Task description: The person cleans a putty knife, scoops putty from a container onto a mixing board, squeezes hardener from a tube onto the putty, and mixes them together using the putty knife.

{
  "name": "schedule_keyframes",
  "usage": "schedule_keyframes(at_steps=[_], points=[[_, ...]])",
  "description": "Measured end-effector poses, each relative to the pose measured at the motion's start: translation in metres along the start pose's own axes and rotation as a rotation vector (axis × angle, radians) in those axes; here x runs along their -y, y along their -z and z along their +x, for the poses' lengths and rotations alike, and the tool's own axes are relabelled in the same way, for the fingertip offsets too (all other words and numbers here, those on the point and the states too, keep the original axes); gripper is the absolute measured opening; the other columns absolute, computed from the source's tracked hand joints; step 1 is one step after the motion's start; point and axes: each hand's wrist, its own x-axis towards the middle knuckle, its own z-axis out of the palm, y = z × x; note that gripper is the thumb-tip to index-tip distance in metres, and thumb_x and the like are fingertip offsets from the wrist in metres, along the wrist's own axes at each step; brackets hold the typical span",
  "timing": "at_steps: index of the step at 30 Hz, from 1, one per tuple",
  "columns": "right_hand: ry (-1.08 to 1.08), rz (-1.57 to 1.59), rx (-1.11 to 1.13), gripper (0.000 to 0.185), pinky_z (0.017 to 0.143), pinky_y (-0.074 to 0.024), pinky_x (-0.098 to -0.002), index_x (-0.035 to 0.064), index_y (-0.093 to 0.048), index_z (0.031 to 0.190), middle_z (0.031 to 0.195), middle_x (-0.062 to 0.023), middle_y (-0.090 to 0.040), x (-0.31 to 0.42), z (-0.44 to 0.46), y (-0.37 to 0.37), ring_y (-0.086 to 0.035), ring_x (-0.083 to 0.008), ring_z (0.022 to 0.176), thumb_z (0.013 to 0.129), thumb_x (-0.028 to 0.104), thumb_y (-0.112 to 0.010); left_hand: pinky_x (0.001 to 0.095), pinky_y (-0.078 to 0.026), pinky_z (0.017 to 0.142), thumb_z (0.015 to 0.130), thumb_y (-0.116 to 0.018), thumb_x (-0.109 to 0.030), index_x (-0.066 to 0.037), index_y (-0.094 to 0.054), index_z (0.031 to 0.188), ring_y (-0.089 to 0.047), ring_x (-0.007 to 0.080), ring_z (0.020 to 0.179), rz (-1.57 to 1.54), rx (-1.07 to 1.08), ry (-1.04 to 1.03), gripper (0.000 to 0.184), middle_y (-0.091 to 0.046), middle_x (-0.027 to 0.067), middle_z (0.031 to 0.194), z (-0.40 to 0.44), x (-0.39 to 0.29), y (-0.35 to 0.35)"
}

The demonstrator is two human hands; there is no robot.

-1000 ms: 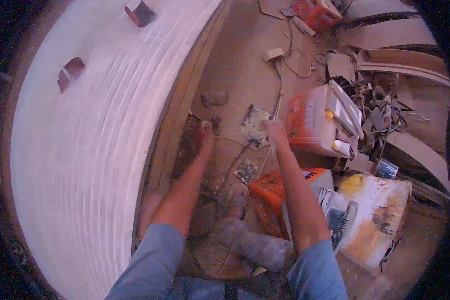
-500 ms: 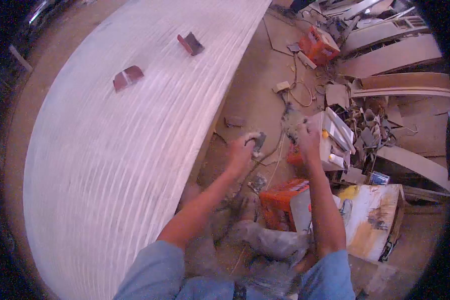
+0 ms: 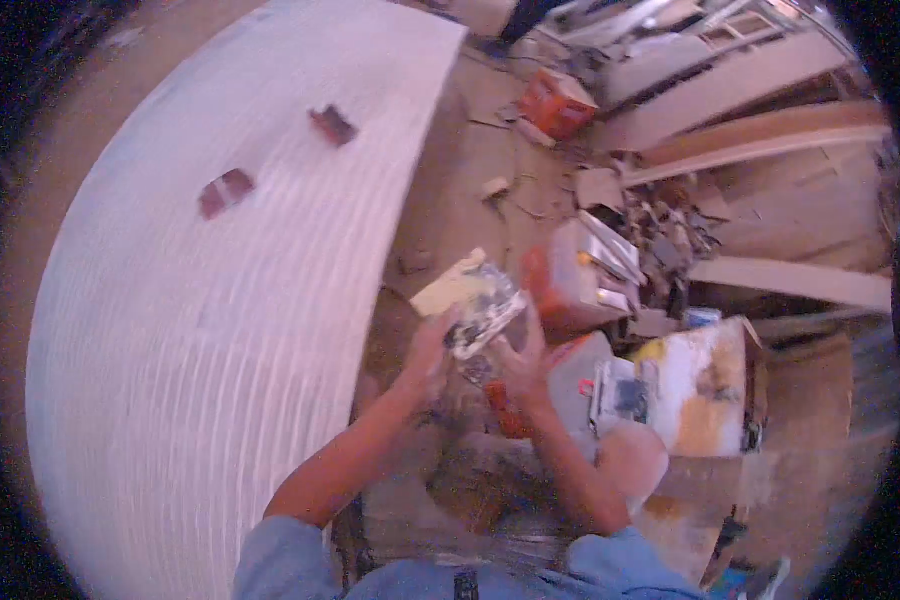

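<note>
In front of me is a pale yellow, flat piece smeared with black and white patches (image 3: pixel 470 296), tilted, its kind not clear through the blur. My left hand (image 3: pixel 429 357) is closed at its lower left edge. Fingers of my right hand (image 3: pixel 522 352) close on its right edge. To the left spreads a large white panel (image 3: pixel 210 400) with curved, ridged streaks. Two dark red pieces, like folded sandpaper, lie on it: one with a pale stripe (image 3: pixel 226 192) and a darker one (image 3: pixel 332 126) farther away.
An orange crate (image 3: pixel 557 104) stands at the back. Nearer on the right are a white-topped box (image 3: pixel 580 270) with items on it and a stained white board (image 3: pixel 705 385). Scrap (image 3: pixel 670 230) and long curved strips (image 3: pixel 760 155) are piled beyond. A cable crosses the dusty floor.
My hands, apart before with a dark grey piece in the left and a blurred greyish one in the right, have come together at the yellow piece. The view has shifted right.
</note>
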Motion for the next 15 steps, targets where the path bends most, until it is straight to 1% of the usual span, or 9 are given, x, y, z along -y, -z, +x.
schedule_keyframes(at_steps=[1, 2, 4, 5, 8, 9, 11, 14, 15], points=[[-0.252, 0.402, 0.131, 0.048, 0.105, -0.0468, -0.0423, -0.0014, -0.048, 0.137, 0.133, -0.0141, -0.057, -0.010, -0.005, 0.003, -0.056, -0.0266, 0.124, 0.091, 0.003, -0.062, 0.0304, -0.050, 0.086, 0.097, -0.060, -0.033, 0.000, -0.062, 0.123, -0.065, 0.0151, 0.097, -0.036, 0.046, -0.035, 0.042, -0.068, 0.0074, 0.113, -0.008, 0.000, -0.004], [-0.249, 0.393, 0.103, 0.048, 0.105, -0.0468, -0.0423, -0.0014, -0.048, 0.137, 0.133, -0.0141, -0.057, -0.016, -0.015, 0.008, -0.056, -0.0266, 0.124, 0.091, 0.003, -0.062, 0.0304, -0.050, 0.086, 0.097, -0.060, -0.033, 0.000, -0.062, 0.123, -0.065, 0.0151, 0.097, -0.032, 0.070, -0.018, 0.042, -0.068, 0.0074, 0.113, -0.011, 0.008, 0.000], [-0.581, 0.675, 0.077, 0.042, 0.093, -0.0551, -0.0376, -0.0002, -0.051, 0.132, 0.130, -0.0116, -0.059, -0.021, -0.026, 0.010, -0.062, -0.0237, 0.115, 0.092, 0.004, -0.063, 0.0331, -0.054, 0.084, 0.096, -0.057, -0.040, 0.001, -0.058, 0.127, -0.065, 0.0177, 0.094, 0.378, 0.036, 0.041, 0.051, -0.068, 0.0067, 0.115, -0.005, 0.016, 0.010], [-0.595, 0.697, 0.051, 0.038, 0.084, -0.0586, -0.0370, -0.0003, -0.053, 0.129, 0.119, -0.0106, -0.065, -0.007, -0.019, -0.010, -0.067, -0.0224, 0.103, 0.093, 0.006, -0.064, 0.0341, -0.053, 0.089, 0.094, -0.060, -0.041, 0.000, -0.057, 0.129, -0.064, 0.0178, 0.102, 0.352, 0.091, 0.097, 0.054, -0.066, 0.0073, 0.119, 0.006, -0.004, 0.024], [-0.706, 0.535, 0.053, 0.031, 0.074, -0.0596, -0.0347, 0.0007, -0.057, 0.124, 0.106, -0.0099, -0.069, -0.017, -0.028, 0.017, -0.070, -0.0211, 0.090, 0.094, 0.007, -0.063, 0.0345, -0.052, 0.092, 0.095, -0.060, -0.036, -0.001, -0.058, 0.128, -0.063, 0.0185, 0.105, 0.352, 0.159, 0.041, 0.048, -0.064, 0.0080, 0.122, 0.011, 0.006, 0.047], [-0.705, 0.542, 0.021, 0.031, 0.074, -0.0596, -0.0347, 0.0007, -0.057, 0.124, 0.106, -0.0099, -0.069, -0.012, -0.030, 0.025, -0.070, -0.0211, 0.090, 0.094, 0.007, -0.063, 0.0347, -0.051, 0.093, 0.096, -0.060, -0.034, -0.002, -0.058, 0.128, -0.062, 0.0188, 0.106, 0.351, 0.193, 0.032, 0.046, -0.063, 0.0082, 0.124, 0.010, 0.001, 0.047], [-0.501, 0.641, -0.164, 0.015, 0.067, -0.0565, -0.0297, 0.0022, -0.067, 0.105, 0.091, -0.0072, -0.072, 0.032, -0.025, 0.045, -0.067, -0.0141, 0.074, 0.093, 0.010, -0.063, 0.0338, -0.053, 0.094, 0.096, -0.059, -0.025, 0.000, -0.054, 0.132, -0.063, 0.0204, 0.109, 0.155, 0.087, -0.147, 0.044, -0.064, 0.0089, 0.122, -0.003, -0.026, 0.028], [-0.429, 0.568, -0.239, 0.023, 0.070, -0.0584, -0.0315, 0.0021, -0.060, 0.114, 0.099, -0.0122, -0.071, 0.064, -0.028, 0.093, -0.070, -0.0179, 0.077, 0.093, 0.010, -0.063, 0.0386, -0.055, 0.097, 0.096, -0.056, -0.016, 0.001, -0.048, 0.136, -0.064, 0.0238, 0.112, 0.067, -0.001, -0.300, 0.044, -0.063, 0.0110, 0.124, 0.011, -0.031, 0.048], [-0.242, 0.352, -0.263, 0.022, 0.070, -0.0585, -0.0316, 0.0012, -0.060, 0.114, 0.099, -0.0127, -0.071, 0.074, -0.028, 0.109, -0.070, -0.0179, 0.078, 0.093, 0.009, -0.063, 0.0403, -0.055, 0.098, 0.096, -0.055, -0.015, 0.001, -0.047, 0.137, -0.064, 0.0248, 0.112, 0.058, -0.021, -0.329, 0.044, -0.062, 0.0116, 0.125, 0.012, -0.029, 0.047]])
